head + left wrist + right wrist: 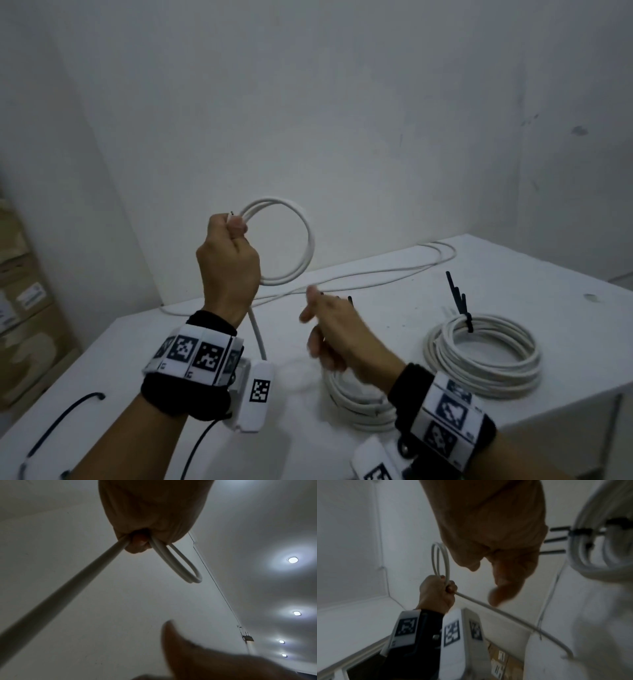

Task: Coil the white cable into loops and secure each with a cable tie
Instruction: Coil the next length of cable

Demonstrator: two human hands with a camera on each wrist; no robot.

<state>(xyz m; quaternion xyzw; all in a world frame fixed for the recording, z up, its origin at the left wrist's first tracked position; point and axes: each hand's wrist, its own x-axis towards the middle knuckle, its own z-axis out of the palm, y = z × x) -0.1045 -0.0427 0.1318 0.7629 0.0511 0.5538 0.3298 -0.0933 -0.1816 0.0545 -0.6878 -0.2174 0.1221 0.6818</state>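
My left hand (233, 229) is raised above the table and grips two small loops of white cable (310, 240), fingers curled round them; the cable's bare end pokes out above the fist. From the fist a single strand (257, 332) drops toward the table. The left wrist view shows the loops (188, 572) and the strand (68, 588) leaving the fist (137, 543). My right hand (315, 325) hovers blurred to the right and lower, fingers loosely curled and holding nothing. In the right wrist view its fingers (496, 574) hang just above the strand (505, 616).
A finished white coil (486, 385) bound with a black cable tie (467, 322) lies on the white table (513, 274) at the right. Another coil (359, 407) sits under my right wrist. Loose cable (376, 274) trails to the back edge. Cardboard boxes (24, 308) stand at the left.
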